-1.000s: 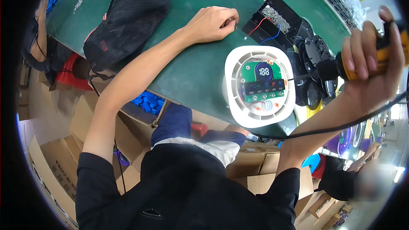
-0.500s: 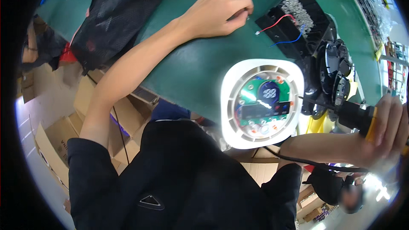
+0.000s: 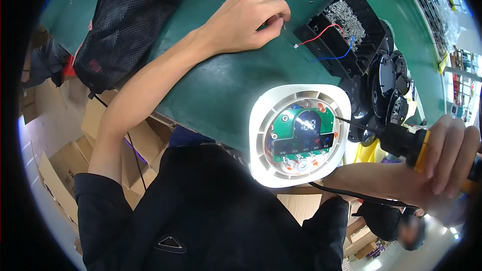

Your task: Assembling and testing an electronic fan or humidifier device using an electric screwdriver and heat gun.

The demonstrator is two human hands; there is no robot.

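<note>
My left hand (image 3: 248,24) rests over the green table, thumb and forefinger pinched on a tiny metal piece that looks like a screw (image 3: 284,26). In my right hand (image 3: 450,153) is a black and yellow power screwdriver (image 3: 404,143), its thin bit pointing left. The bit's tip reaches the upper right part of a green circuit board (image 3: 287,122), touching or just above it. That board, with a dark display strip and orange-marked spots, sits inside a round opening in a white rounded-square housing (image 3: 257,143) at the table's near edge.
Beyond my left hand, a black box (image 3: 321,37) holds many small screws (image 3: 346,17), with red and blue wires draped over it. Glossy black round parts (image 3: 384,80) are piled beside it. A black mesh bag (image 3: 128,30) lies left; cardboard boxes (image 3: 65,170) stand below. A black cable (image 3: 361,198) runs behind the housing.
The screwdriver bit has moved inward over the board's upper right, and my right hand has come left with it. The whole view has shifted slightly. My left hand keeps its pinch.
</note>
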